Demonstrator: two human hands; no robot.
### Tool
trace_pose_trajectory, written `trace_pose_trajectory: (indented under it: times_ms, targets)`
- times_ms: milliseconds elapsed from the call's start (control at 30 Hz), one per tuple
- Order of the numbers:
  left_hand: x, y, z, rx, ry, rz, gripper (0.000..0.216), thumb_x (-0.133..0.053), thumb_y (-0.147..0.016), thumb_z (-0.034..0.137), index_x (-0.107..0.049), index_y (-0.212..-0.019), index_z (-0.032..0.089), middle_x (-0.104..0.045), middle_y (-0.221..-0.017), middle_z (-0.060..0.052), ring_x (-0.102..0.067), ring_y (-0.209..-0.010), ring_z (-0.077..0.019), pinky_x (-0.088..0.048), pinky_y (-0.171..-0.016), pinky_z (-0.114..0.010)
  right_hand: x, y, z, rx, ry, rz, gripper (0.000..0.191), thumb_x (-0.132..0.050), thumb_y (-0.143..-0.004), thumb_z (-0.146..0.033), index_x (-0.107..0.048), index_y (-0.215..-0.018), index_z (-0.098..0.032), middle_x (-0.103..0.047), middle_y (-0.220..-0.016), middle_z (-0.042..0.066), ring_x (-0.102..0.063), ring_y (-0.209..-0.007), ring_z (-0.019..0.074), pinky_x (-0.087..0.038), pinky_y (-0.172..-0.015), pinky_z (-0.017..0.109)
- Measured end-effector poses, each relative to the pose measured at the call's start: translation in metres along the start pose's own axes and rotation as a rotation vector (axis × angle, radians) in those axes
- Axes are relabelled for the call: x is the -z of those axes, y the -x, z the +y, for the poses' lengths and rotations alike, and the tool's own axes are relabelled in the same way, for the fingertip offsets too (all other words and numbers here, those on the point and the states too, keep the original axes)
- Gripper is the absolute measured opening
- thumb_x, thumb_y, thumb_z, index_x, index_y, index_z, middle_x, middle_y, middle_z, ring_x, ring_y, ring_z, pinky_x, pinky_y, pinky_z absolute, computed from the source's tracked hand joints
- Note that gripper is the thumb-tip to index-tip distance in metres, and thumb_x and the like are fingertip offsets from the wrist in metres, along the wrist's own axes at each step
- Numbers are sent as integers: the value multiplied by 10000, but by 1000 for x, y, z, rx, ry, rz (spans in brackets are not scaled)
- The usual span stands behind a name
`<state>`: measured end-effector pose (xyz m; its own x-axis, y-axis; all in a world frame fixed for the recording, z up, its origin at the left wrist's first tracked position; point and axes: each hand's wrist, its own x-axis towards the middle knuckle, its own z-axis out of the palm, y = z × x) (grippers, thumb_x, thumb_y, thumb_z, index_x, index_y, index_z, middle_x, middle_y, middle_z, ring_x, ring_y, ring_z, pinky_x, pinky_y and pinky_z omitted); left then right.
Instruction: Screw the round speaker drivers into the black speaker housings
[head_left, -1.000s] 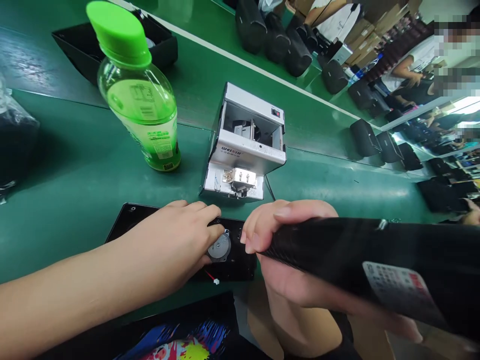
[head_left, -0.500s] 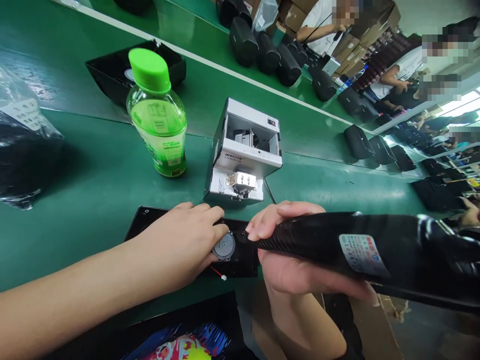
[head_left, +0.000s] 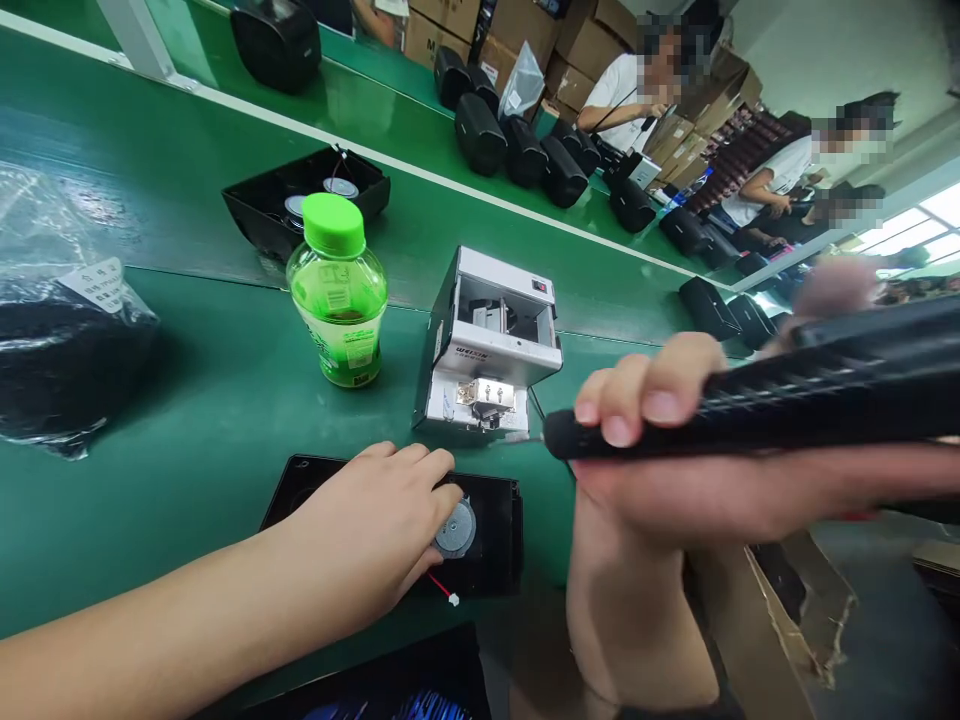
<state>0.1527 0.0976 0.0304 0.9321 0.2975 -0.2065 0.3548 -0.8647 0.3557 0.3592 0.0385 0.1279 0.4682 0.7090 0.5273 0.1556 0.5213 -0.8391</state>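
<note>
My left hand (head_left: 375, 525) lies flat on a black panel (head_left: 495, 540) near the table's front edge, its fingers spread beside a round silver speaker part (head_left: 456, 528) set in the panel. A short red wire with a white plug (head_left: 442, 590) sticks out at the panel's front. My right hand (head_left: 660, 450) is wrapped round a black electric screwdriver (head_left: 757, 405). The screwdriver's tip points left at the outlet of the white screw feeder box (head_left: 491, 345) behind the panel.
A green-capped bottle (head_left: 339, 290) stands left of the feeder. A black tray (head_left: 304, 195) sits behind it, and a plastic bag of dark parts (head_left: 60, 350) lies at far left. Black speaker housings (head_left: 517, 145) ride the far belt, where other people work.
My right hand has lifted the screwdriver off the panel and swung its tip up to the feeder's outlet. The left hand has stayed on the panel. The view has tilted upward.
</note>
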Motion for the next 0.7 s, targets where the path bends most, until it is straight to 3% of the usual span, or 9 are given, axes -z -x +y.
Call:
trace_pose_trajectory:
  times_ms: [67, 167, 333, 433, 533, 600, 700]
  targets:
    - [0, -1, 0, -3, 4, 5, 402, -890, -1029, 435, -814, -1386, 267, -764, -1471, -115, -765, -1296, -375, -648, -1034, -606, -14, -6, 18, 52, -75, 12, 701, -682, -1004, -962, -856, -1127, -294, -608, -593, -68, -546, -421, 149, -507, -401, 305]
    - [0, -1, 0, -15, 16, 5, 358, -869, -1042, 435, -812, -1348, 259, -773, -1399, -111, -767, -1238, -368, -642, -1004, -598, -22, -5, 37, 150, -78, -74, 746, -610, -1027, -981, -866, -1087, -283, -673, -609, -35, -592, -424, 174, -546, -418, 328]
    - [0, -1, -1, -47, 36, 9, 317, -834, -1050, 439, -802, -1296, 242, -762, -1322, -104, -762, -1178, -368, -630, -941, -587, -25, -1, 52, 95, -63, -37, 680, -731, -986, -944, -841, -1116, -286, -690, -616, -46, -571, -413, 173, -506, -403, 312]
    - [0, -1, -1, -38, 25, 15, 342, -820, -1060, 458, -798, -1322, 239, -755, -1329, -108, -758, -1190, -369, -623, -948, -588, -26, -2, 56, 99, -90, -10, 712, -681, -1010, -949, -818, -1176, -271, -668, -600, -63, -540, -373, 161, -460, -345, 288]
    - [2, 0, 0, -28, 21, -11, 352, -818, -1065, 484, -798, -1313, 235, -753, -1319, -101, -755, -1190, -365, -627, -963, -583, -20, 0, 46, 22, -97, -29, 768, -680, -973, -993, -829, -1249, -292, -676, -587, -73, -524, -349, 161, -457, -323, 286]
    - [3, 0, 0, -34, 21, -23, 370, -809, -1074, 507, -796, -1325, 235, -754, -1333, -102, -755, -1208, -365, -631, -978, -579, -10, 6, 30, 2, -83, 2, 761, -731, -934, -999, -853, -1275, -330, -705, -592, -57, -554, -386, 180, -521, -379, 319]
    - [3, 1, 0, -39, 3, -14, 418, -801, -1088, 526, -789, -1386, 233, -752, -1414, -122, -756, -1264, -376, -630, -1011, -582, 11, 26, 0, -28, -35, 4, 504, -874, -997, -782, -869, -1353, -426, -747, -654, -48, -600, -484, 199, -623, -561, 387]
